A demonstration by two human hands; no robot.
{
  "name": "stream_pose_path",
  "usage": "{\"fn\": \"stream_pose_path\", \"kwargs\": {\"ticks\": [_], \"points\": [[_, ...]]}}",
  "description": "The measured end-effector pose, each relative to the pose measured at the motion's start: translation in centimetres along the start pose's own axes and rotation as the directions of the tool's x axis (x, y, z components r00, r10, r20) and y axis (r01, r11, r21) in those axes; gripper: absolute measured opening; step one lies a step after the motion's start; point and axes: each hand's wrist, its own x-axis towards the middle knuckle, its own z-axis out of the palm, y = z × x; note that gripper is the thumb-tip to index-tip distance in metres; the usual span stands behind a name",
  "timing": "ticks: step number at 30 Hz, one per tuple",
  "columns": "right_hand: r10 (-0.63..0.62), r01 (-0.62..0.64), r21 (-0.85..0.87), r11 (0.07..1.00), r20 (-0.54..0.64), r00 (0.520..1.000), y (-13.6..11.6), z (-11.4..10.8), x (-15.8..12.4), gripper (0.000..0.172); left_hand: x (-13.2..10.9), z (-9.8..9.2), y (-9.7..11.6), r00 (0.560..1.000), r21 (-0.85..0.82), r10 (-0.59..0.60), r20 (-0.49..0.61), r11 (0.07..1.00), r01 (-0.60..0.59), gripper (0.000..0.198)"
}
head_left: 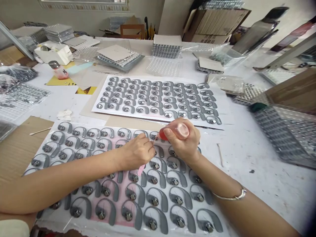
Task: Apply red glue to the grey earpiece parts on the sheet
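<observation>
My right hand is wrapped round a small squeeze bottle with red liquid inside, tilted so its thin tip points down to the left. Beside that tip, my left hand is closed, its fingertips hidden from view. Something small and pink sticks out below the left hand; I cannot tell whether it is held. Both hands are over a sheet bearing rows of grey hook-shaped pieces, each with a round shiny metal part.
Behind lies a second sheet of similar hooks. A small jar of pink liquid stands back left, near a white box. Cotton swabs lie on the table. Stacked clear trays stand at the right.
</observation>
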Motion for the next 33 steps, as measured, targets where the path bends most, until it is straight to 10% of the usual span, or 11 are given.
{"fn": "stream_pose_path", "kwargs": {"ticks": [33], "points": [[-0.115, 0.115, 0.003, 0.993, -0.027, 0.993, 0.25, -0.09, -0.23, 0.015, 0.2, -0.16, 0.08, 0.999, -0.046, -0.032, -0.03, 0.998, 0.031, 0.024]]}}
